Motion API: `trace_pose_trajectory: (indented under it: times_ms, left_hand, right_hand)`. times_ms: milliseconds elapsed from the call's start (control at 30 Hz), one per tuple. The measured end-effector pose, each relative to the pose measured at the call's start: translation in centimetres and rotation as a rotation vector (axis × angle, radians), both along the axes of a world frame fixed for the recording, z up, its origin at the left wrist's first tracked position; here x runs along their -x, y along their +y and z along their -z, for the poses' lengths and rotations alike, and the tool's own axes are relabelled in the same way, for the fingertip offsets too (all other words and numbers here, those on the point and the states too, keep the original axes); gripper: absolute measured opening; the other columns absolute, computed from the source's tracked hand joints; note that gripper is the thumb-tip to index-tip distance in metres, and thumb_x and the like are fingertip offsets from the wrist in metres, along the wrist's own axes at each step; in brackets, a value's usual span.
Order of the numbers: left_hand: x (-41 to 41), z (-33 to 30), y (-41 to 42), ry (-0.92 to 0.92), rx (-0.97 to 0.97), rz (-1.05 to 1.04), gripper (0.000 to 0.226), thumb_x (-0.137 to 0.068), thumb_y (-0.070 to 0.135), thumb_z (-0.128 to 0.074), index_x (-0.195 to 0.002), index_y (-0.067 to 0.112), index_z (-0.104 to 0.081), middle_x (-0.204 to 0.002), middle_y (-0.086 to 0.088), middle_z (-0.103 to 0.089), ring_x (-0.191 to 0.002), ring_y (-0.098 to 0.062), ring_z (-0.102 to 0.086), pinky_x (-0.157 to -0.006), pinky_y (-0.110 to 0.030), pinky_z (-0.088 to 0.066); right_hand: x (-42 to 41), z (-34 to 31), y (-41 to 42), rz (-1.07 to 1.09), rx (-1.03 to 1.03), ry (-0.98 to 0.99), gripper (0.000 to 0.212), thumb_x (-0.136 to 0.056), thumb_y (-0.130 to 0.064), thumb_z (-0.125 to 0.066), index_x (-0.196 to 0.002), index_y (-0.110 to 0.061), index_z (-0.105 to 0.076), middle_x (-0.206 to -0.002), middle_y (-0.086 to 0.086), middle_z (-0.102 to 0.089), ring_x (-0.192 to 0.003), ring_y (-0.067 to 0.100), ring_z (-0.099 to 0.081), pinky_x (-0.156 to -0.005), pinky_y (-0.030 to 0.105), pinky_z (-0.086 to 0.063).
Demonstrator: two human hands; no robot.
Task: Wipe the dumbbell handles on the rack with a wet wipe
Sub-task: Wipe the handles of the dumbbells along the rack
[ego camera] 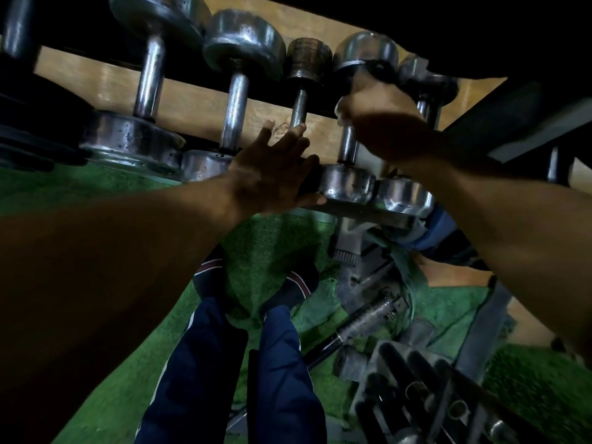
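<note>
Several chrome dumbbells lie side by side on a dark rack (368, 216). My right hand (381, 113) is closed around the upper part of one dumbbell handle (348, 145), with a bit of white wet wipe (340, 112) showing at the fingers. My left hand (275, 168) lies flat with fingers spread over the near head of a small dark dumbbell (299, 107), its thumb by the neighbouring chrome head (347, 184). To the left are two larger dumbbells with bare handles (235, 110) (149, 81).
Green turf (266, 248) covers the floor under the rack, where my feet in dark socks stand. Bars, plates and metal parts (400, 363) are piled at the lower right. A dark frame beam (512, 123) runs across at the right.
</note>
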State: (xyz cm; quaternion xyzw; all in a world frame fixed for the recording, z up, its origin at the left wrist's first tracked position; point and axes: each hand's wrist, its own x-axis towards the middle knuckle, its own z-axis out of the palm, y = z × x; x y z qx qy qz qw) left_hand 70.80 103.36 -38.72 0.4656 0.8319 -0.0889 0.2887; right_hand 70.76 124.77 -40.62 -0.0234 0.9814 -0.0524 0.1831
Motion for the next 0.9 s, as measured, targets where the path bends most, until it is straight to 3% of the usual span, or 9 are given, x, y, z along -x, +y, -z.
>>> trace_pose_trajectory:
  times_ms: [33, 100, 233, 367, 467, 533, 633, 733, 900]
  left_hand:
    - [0.3, 1.1, -0.1, -0.013, 0.017, 0.055, 0.112, -0.079, 0.08, 0.025, -0.158, 0.019, -0.027, -0.167, -0.012, -0.02, -0.157, -0.029, -0.006, -0.123, -0.058, -0.014]
    - [0.2, 2.6, -0.4, 0.05, 0.004, 0.08, 0.106, -0.081, 0.082, 0.016, -0.158, 0.02, -0.026, -0.167, -0.014, -0.021, -0.157, -0.031, -0.004, -0.121, -0.063, -0.014]
    - [-0.3, -0.3, 0.2, -0.111, -0.029, -0.057, 0.069, -0.098, 0.07, -0.008, -0.155, 0.032, -0.013, -0.157, 0.01, -0.024, -0.152, -0.015, 0.001, -0.123, -0.027, -0.005]
    - [0.0, 1.8, 0.2, 0.055, -0.014, 0.077, 0.1, -0.083, 0.08, 0.005, -0.158, 0.021, -0.025, -0.168, -0.013, -0.018, -0.157, -0.03, -0.001, -0.121, -0.063, -0.016]
    - [0.1, 2.6, 0.2, 0.064, -0.009, 0.069, 0.1, -0.083, 0.081, 0.005, -0.156, 0.02, -0.028, -0.167, -0.014, -0.019, -0.157, -0.03, -0.002, -0.119, -0.063, -0.02]
    - [-0.1, 3.1, 0.2, 0.08, -0.035, 0.079, 0.098, -0.086, 0.082, 0.002, -0.155, 0.02, -0.029, -0.166, -0.013, -0.019, -0.157, -0.03, -0.003, -0.118, -0.064, -0.021]
    - [0.2, 3.6, -0.1, 0.089, -0.05, 0.075, 0.095, -0.088, 0.082, -0.001, -0.153, 0.02, -0.031, -0.166, -0.014, -0.021, -0.157, -0.031, -0.004, -0.117, -0.063, -0.023]
    - [0.2, 3.4, 0.0, 0.091, -0.046, 0.081, 0.097, -0.087, 0.082, 0.003, -0.153, 0.019, -0.031, -0.165, -0.015, -0.021, -0.157, -0.031, -0.004, -0.117, -0.063, -0.024]
    - [0.2, 3.6, 0.0, 0.094, -0.056, 0.079, 0.101, -0.084, 0.083, 0.005, -0.154, 0.02, -0.03, -0.166, -0.013, -0.021, -0.157, -0.031, -0.005, -0.117, -0.063, -0.024]
  right_hand:
    - [0.3, 0.6, 0.3, 0.03, -0.028, 0.036, 0.025, -0.103, -0.021, -0.041, -0.114, -0.007, -0.059, -0.097, 0.012, -0.062, -0.085, 0.026, -0.062, -0.07, 0.033, -0.046]
    - [0.2, 1.0, 0.4, 0.048, -0.059, 0.11, 0.032, -0.105, -0.018, -0.035, -0.116, -0.003, -0.061, -0.102, 0.018, -0.063, -0.094, 0.032, -0.064, -0.082, 0.039, -0.05]
    - [-1.4, 0.0, -0.7, 0.121, 0.017, 0.232, 0.03, -0.104, -0.017, -0.041, -0.117, -0.005, -0.065, -0.113, 0.019, -0.063, -0.104, 0.031, -0.061, -0.088, 0.037, -0.047]
    - [-3.2, -0.4, -1.4, 0.232, 0.067, 0.428, 0.024, -0.095, -0.016, -0.055, -0.1, -0.006, -0.076, -0.091, 0.021, -0.069, -0.078, 0.037, -0.068, -0.066, 0.033, -0.052]
    - [-3.6, -0.1, -1.4, 0.352, 0.148, 0.345, 0.028, -0.092, -0.015, -0.051, -0.105, -0.004, -0.073, -0.103, 0.024, -0.069, -0.095, 0.04, -0.065, -0.082, 0.039, -0.048]
    - [-2.9, 0.0, -1.1, 0.524, 0.179, 0.278, 0.027, -0.097, -0.018, -0.054, -0.118, -0.007, -0.068, -0.119, 0.018, -0.066, -0.113, 0.034, -0.059, -0.089, 0.023, -0.04]
    - [-0.5, 0.4, 0.0, 0.733, 0.246, 0.236, 0.023, -0.097, -0.023, -0.061, -0.115, -0.012, -0.07, -0.113, 0.002, -0.066, -0.1, 0.016, -0.064, -0.067, -0.003, -0.037]
    - [0.7, 0.3, 0.5, 0.759, 0.366, 0.151, 0.018, -0.092, -0.021, -0.065, -0.099, -0.007, -0.072, -0.095, 0.013, -0.074, -0.086, 0.021, -0.072, -0.08, 0.028, -0.059]
    - [-1.6, 0.7, 0.7, 0.827, 0.469, -0.028, 0.012, -0.084, -0.019, -0.071, -0.082, -0.008, -0.067, -0.076, 0.012, -0.073, -0.071, 0.021, -0.075, -0.069, 0.042, -0.063]
